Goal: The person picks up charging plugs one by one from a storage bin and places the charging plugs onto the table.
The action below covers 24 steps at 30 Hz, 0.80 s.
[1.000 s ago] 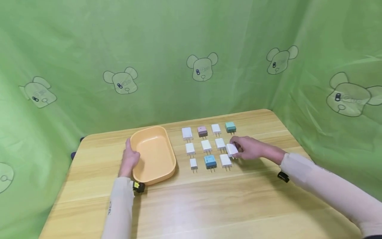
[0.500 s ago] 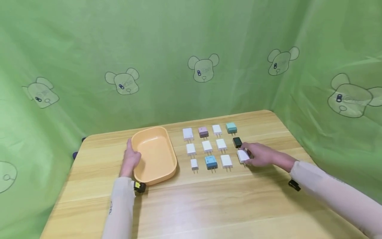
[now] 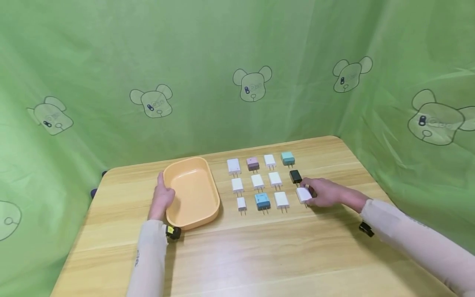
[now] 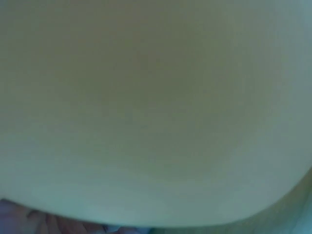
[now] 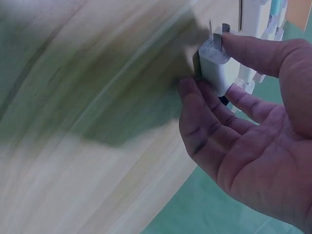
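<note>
My left hand [image 3: 162,199] grips the left rim of an orange plastic tray [image 3: 215,192], its thumb lying over the edge. In the left wrist view the pale tray wall [image 4: 156,122] fills nearly everything, with a bit of fingers at the lower left. At the right end of the front row, my right hand [image 3: 323,192] pinches a white charger plug [image 3: 304,195]. The right wrist view has its thumb beside the prongs of that charger plug [image 5: 217,68] and the fingertips against the other side. Just behind it lies a black charger plug [image 3: 295,176].
Several other charger plugs lie in rows right of the tray, mostly white, among them a blue one [image 3: 262,201], a purple one [image 3: 252,163] and a teal one [image 3: 287,158]. A green curtain [image 3: 200,82] hangs behind the wooden table [image 3: 241,255].
My right hand has moved right and slightly nearer with the white charger plug, uncovering the black one. In the last half second it shifted only slightly. My left hand stays on the tray.
</note>
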Each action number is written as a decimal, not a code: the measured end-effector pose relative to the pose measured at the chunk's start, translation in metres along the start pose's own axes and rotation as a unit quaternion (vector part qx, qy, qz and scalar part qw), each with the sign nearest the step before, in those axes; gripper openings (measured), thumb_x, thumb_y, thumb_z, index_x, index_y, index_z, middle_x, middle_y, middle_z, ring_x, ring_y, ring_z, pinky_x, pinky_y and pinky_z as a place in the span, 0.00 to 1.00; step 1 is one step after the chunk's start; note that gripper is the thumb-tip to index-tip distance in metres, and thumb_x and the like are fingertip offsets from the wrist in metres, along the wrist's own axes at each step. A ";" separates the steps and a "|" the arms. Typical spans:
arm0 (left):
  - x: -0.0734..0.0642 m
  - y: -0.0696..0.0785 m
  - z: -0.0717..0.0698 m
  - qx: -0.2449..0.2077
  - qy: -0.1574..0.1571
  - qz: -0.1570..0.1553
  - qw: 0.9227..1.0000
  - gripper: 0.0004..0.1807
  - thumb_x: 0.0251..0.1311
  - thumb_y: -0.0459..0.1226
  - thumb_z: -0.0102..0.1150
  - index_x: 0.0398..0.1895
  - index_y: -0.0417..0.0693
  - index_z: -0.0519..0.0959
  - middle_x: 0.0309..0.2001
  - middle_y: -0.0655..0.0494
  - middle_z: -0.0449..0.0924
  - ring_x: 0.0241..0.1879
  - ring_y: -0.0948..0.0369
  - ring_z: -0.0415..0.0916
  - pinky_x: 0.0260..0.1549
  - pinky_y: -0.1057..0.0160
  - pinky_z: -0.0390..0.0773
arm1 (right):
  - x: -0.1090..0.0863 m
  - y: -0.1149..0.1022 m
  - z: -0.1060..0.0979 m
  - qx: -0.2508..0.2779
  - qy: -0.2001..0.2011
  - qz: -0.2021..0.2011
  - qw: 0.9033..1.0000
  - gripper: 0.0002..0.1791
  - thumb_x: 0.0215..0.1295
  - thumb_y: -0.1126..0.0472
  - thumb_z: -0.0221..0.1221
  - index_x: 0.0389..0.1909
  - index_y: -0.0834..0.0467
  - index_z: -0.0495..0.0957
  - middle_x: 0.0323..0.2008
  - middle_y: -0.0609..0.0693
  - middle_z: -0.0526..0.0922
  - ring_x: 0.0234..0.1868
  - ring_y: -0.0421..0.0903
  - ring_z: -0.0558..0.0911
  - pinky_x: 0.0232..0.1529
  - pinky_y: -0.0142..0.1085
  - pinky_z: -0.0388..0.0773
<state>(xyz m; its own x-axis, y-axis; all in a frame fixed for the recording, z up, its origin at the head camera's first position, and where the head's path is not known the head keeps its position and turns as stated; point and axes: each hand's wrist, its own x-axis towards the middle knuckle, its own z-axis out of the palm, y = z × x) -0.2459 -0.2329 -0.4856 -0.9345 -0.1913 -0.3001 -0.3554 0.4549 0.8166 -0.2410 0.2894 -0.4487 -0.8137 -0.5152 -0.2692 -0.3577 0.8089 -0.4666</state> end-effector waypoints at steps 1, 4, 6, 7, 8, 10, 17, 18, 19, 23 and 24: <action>0.000 0.000 0.001 -0.002 0.000 0.000 1.000 0.49 0.64 0.26 0.35 0.82 0.58 0.25 0.80 0.30 0.40 0.74 0.34 0.57 0.68 0.38 0.70 | -0.001 0.001 -0.002 0.005 -0.003 -0.004 1.000 0.24 0.60 0.63 0.69 0.54 0.64 0.73 0.38 0.55 0.83 0.37 0.44 0.79 0.37 0.35 0.78; -0.001 0.000 0.001 -0.022 -0.008 -0.001 1.000 0.47 0.68 0.29 0.34 0.82 0.62 0.25 0.81 0.31 0.39 0.72 0.33 0.61 0.62 0.38 0.76 | -0.004 0.003 -0.013 0.022 -0.008 -0.006 1.000 0.27 0.61 0.60 0.69 0.57 0.66 0.71 0.42 0.59 0.84 0.41 0.47 0.82 0.41 0.40 0.82; -0.001 0.001 0.000 -0.029 -0.018 0.003 0.999 0.45 0.72 0.34 0.36 0.82 0.61 0.24 0.81 0.30 0.38 0.72 0.33 0.62 0.60 0.39 0.78 | -0.007 0.006 -0.026 0.037 -0.003 0.000 0.999 0.29 0.63 0.59 0.68 0.59 0.68 0.69 0.45 0.63 0.83 0.42 0.50 0.83 0.43 0.43 0.84; -0.002 0.002 -0.002 -0.028 -0.024 0.005 0.999 0.44 0.74 0.37 0.38 0.82 0.60 0.23 0.81 0.31 0.37 0.73 0.33 0.60 0.62 0.39 0.76 | -0.007 0.007 -0.033 0.043 0.005 0.006 0.999 0.29 0.64 0.58 0.67 0.59 0.68 0.69 0.46 0.65 0.83 0.43 0.51 0.84 0.44 0.45 0.85; -0.002 0.002 -0.004 -0.027 -0.030 0.005 0.999 0.45 0.76 0.42 0.40 0.81 0.58 0.22 0.81 0.31 0.35 0.74 0.32 0.57 0.65 0.39 0.73 | -0.008 0.009 -0.041 0.043 0.017 0.015 0.999 0.29 0.65 0.57 0.66 0.60 0.69 0.69 0.47 0.66 0.83 0.43 0.52 0.84 0.44 0.46 0.86; -0.004 0.004 -0.011 -0.007 -0.036 0.002 0.999 0.49 0.76 0.52 0.43 0.81 0.55 0.20 0.81 0.30 0.32 0.77 0.32 0.48 0.72 0.39 0.64 | -0.007 0.013 -0.056 0.036 0.050 0.030 0.998 0.29 0.68 0.56 0.63 0.61 0.70 0.69 0.49 0.69 0.81 0.43 0.54 0.84 0.45 0.49 0.86; -0.016 0.023 -0.040 0.081 0.062 0.001 0.995 0.56 0.68 0.70 0.37 0.82 0.51 0.24 0.80 0.26 0.30 0.78 0.28 0.36 0.73 0.25 0.44 | 0.011 0.017 -0.091 -0.044 0.165 0.086 0.982 0.32 0.76 0.52 0.53 0.67 0.75 0.64 0.62 0.78 0.71 0.59 0.73 0.75 0.61 0.67 0.72; -0.018 0.027 -0.041 0.095 0.088 0.012 0.992 0.55 0.68 0.69 0.38 0.82 0.50 0.26 0.79 0.26 0.33 0.78 0.28 0.38 0.72 0.24 0.46 | 0.014 0.012 -0.092 -0.053 0.176 0.094 0.978 0.33 0.76 0.52 0.51 0.68 0.74 0.63 0.64 0.78 0.69 0.63 0.74 0.72 0.64 0.68 0.69; -0.021 0.032 -0.041 0.108 0.113 0.025 0.987 0.54 0.69 0.68 0.39 0.83 0.49 0.29 0.79 0.25 0.37 0.77 0.28 0.41 0.71 0.24 0.49 | 0.016 0.006 -0.091 -0.065 0.187 0.098 0.975 0.33 0.77 0.51 0.50 0.70 0.74 0.62 0.66 0.77 0.68 0.66 0.74 0.69 0.67 0.68 0.66; -0.039 0.053 -0.025 0.148 0.199 0.090 0.965 0.49 0.71 0.62 0.42 0.83 0.46 0.40 0.76 0.27 0.53 0.73 0.31 0.53 0.67 0.27 0.57 | 0.027 -0.036 -0.075 -0.093 0.222 0.093 0.966 0.34 0.79 0.50 0.46 0.74 0.71 0.59 0.72 0.74 0.62 0.72 0.73 0.62 0.74 0.68 0.56; -0.046 0.059 -0.018 0.153 0.213 0.112 0.958 0.47 0.71 0.60 0.44 0.82 0.45 0.43 0.75 0.28 0.56 0.72 0.32 0.55 0.67 0.28 0.58 | 0.030 -0.049 -0.070 -0.097 0.230 0.087 0.964 0.34 0.79 0.50 0.46 0.74 0.70 0.58 0.73 0.73 0.61 0.74 0.73 0.60 0.75 0.68 0.54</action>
<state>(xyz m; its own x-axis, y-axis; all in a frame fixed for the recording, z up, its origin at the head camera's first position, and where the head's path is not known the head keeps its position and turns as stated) -0.2239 -0.2129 -0.4144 -0.9186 -0.3664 0.1480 -0.1960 0.7477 0.6345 -0.2800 0.2544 -0.3754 -0.9704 -0.2223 0.0946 -0.2399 0.9327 -0.2694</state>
